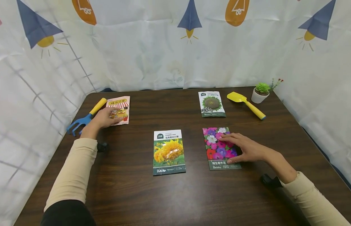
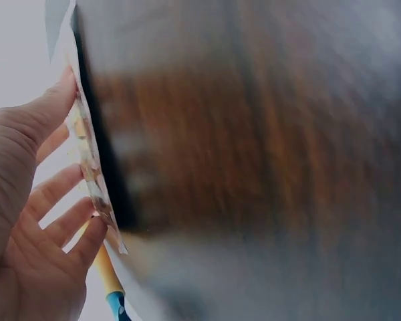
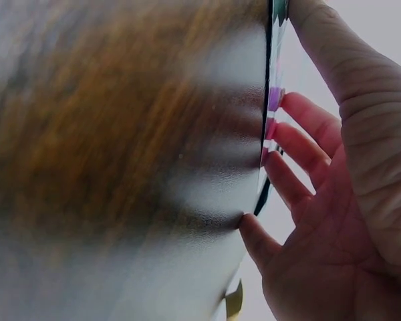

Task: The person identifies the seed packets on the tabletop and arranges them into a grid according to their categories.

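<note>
My left hand (image 1: 106, 118) lies flat on a pink-and-white seed packet (image 1: 121, 107) at the table's far left, fingers straight on its face. The left wrist view shows those fingers (image 2: 60, 200) touching the packet (image 2: 87, 160) edge-on. My right hand (image 1: 244, 149) rests with spread fingers on a packet printed with mixed flowers (image 1: 216, 147) at the right of centre, thumb near its lower edge. In the right wrist view the fingers (image 3: 301, 154) touch that packet's (image 3: 273, 100) edge.
A yellow-sunflower packet (image 1: 168, 152) lies at the centre and a sunflower-head packet (image 1: 211, 104) farther back. A blue rake with a yellow handle (image 1: 85, 118) sits beside my left hand. A yellow trowel (image 1: 246, 103) and a small potted succulent (image 1: 261, 92) stand at the back right. Curtains surround the dark wooden table (image 1: 175, 197).
</note>
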`<action>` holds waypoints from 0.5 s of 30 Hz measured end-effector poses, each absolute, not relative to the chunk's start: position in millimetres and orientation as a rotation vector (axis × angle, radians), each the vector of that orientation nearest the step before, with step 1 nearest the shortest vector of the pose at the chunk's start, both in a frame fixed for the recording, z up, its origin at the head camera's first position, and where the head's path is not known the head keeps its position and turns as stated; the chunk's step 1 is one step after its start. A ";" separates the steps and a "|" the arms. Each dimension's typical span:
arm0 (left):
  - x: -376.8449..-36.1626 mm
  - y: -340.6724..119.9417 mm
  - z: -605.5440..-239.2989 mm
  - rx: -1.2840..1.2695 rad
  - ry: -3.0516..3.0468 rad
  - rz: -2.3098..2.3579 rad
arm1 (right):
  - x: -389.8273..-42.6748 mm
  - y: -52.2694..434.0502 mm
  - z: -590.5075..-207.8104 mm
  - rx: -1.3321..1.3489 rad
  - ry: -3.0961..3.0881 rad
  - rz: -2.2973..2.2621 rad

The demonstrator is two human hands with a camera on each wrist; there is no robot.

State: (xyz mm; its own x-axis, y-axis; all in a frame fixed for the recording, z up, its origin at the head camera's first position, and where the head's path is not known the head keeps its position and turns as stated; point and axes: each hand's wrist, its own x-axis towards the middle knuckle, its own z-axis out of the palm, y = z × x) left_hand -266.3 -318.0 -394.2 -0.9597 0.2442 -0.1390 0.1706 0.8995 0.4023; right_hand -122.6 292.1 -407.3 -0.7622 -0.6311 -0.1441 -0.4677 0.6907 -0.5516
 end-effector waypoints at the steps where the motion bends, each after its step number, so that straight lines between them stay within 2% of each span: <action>1: -265.5 -318.2 -394.4 0.321 2.884 0.583 | -122.7 291.8 -407.0 -0.867 2.579 -0.713; 15: -262.9 -305.7 -394.2 0.365 2.903 0.575 | -121.6 290.6 -405.2 -0.881 2.589 -0.705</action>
State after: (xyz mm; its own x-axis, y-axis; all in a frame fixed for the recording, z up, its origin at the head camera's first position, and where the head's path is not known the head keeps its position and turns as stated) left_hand -262.9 -305.7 -394.2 -0.9575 0.2675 -0.1078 0.2062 0.8963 0.3925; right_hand -121.6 290.6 -405.2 -0.7601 -0.6357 -0.1345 -0.4797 0.6886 -0.5438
